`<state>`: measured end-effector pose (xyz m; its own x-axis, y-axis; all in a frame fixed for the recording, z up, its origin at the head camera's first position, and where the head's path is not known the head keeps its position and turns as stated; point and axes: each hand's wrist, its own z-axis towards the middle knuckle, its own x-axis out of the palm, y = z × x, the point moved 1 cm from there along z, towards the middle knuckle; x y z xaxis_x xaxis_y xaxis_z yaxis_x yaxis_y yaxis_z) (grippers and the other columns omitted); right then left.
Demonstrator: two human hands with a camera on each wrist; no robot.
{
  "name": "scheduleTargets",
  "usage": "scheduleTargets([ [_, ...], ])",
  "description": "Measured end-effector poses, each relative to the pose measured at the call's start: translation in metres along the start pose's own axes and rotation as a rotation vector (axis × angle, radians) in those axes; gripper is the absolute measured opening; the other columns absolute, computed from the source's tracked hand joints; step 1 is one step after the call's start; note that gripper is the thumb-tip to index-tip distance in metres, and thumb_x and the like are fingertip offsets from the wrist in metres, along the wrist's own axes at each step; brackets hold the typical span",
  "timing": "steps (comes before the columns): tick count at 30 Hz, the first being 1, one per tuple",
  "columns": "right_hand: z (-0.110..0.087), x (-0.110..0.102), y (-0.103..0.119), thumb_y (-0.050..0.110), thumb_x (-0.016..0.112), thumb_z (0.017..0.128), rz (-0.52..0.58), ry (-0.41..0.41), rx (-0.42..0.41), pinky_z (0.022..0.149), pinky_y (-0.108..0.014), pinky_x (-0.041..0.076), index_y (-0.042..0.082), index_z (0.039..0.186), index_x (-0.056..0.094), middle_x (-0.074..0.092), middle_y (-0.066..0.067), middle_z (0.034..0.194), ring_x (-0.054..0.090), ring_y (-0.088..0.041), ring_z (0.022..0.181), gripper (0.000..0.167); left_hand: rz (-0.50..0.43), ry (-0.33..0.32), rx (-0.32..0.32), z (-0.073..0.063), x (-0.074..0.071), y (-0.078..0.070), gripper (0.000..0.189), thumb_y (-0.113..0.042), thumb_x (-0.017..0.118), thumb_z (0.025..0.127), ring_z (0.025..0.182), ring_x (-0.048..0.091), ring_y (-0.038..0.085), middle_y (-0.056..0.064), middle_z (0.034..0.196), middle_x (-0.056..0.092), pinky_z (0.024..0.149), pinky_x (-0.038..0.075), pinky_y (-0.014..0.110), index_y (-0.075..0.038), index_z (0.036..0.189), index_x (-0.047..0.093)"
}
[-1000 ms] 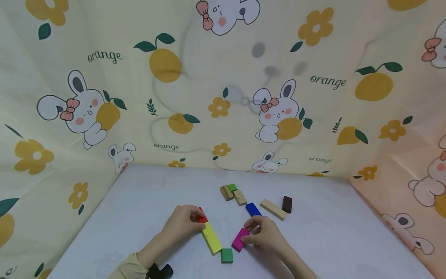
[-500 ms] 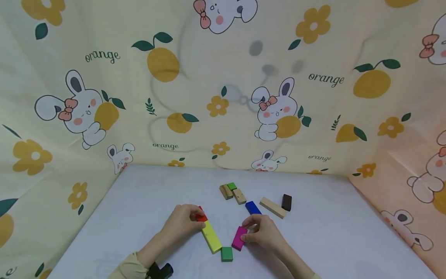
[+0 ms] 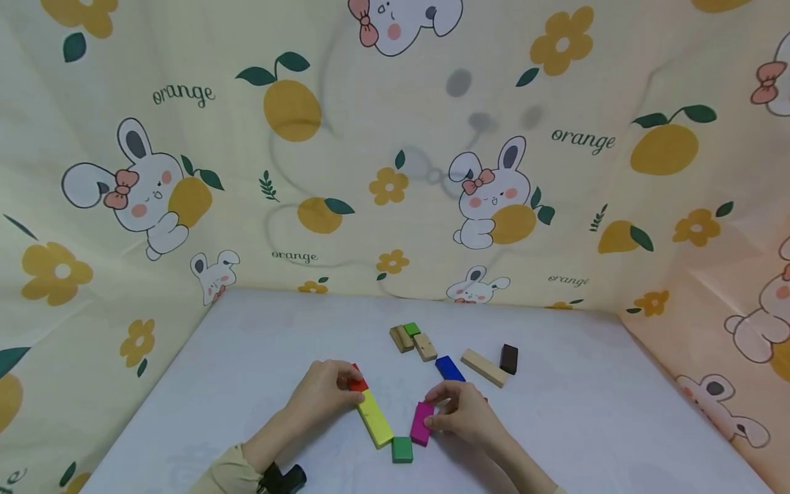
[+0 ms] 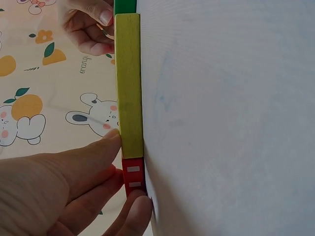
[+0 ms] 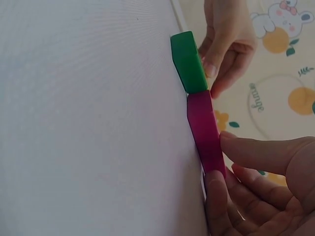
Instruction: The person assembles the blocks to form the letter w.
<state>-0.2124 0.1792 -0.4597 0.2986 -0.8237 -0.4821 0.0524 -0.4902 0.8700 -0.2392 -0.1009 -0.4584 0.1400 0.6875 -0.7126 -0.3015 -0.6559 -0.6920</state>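
Note:
My left hand (image 3: 327, 387) grips a red block (image 3: 358, 382) at the far end of a long yellow block (image 3: 375, 420). In the left wrist view its thumb lies against the side of the yellow block (image 4: 129, 83), close to the red block (image 4: 133, 175). A small green block (image 3: 402, 449) sits at the near end of the yellow one. To the right, my right hand (image 3: 463, 412) pinches a magenta block (image 3: 421, 423) between thumb and fingers. In the right wrist view the magenta block (image 5: 204, 128) meets the green block (image 5: 189, 61) end to end.
Beyond the right hand lie a blue block (image 3: 450, 368), a long plain wooden block (image 3: 484, 368) and a dark brown block (image 3: 509, 359). Farther back, two wooden pieces (image 3: 425, 347) lie by a light green block (image 3: 411, 329). A patterned cloth (image 3: 370, 137) walls the white table (image 3: 259, 329).
My right hand has moved slightly left with the magenta block, which has turned more upright in view and come closer to the green block. The left hand holds its place.

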Motion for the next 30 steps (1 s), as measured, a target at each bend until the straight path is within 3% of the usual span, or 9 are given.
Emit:
scheduleTargets([
  [14, -0.0008, -0.0003, 0.0023, 0.008, 0.084, 0.077, 0.019, 0.01, 0.004, 0.058, -0.028, 0.048, 0.005, 0.105, 0.068, 0.064, -0.005, 0.086, 0.056, -0.018, 0.068, 0.032, -0.008, 0.008, -0.01, -0.0007, -0.0012, -0.0013, 0.026, -0.02, 0.087, 0.076, 0.076, 0.056, 0.011, -0.006, 0.088, 0.068, 0.072, 0.051, 0.031, -0.012, 0.099, 0.076],
  [30, 0.0015, -0.0009, -0.0014, 0.017, 0.082, 0.081, 0.025, 0.007, -0.002, 0.06, -0.03, 0.05, 0.006, 0.105, 0.068, 0.066, -0.004, 0.092, 0.057, -0.019, 0.07, 0.03, -0.032, 0.014, 0.002, -0.001, -0.0012, -0.0012, 0.025, -0.018, 0.086, 0.077, 0.077, 0.059, 0.011, -0.005, 0.09, 0.069, 0.075, 0.053, 0.034, -0.011, 0.099, 0.076],
])
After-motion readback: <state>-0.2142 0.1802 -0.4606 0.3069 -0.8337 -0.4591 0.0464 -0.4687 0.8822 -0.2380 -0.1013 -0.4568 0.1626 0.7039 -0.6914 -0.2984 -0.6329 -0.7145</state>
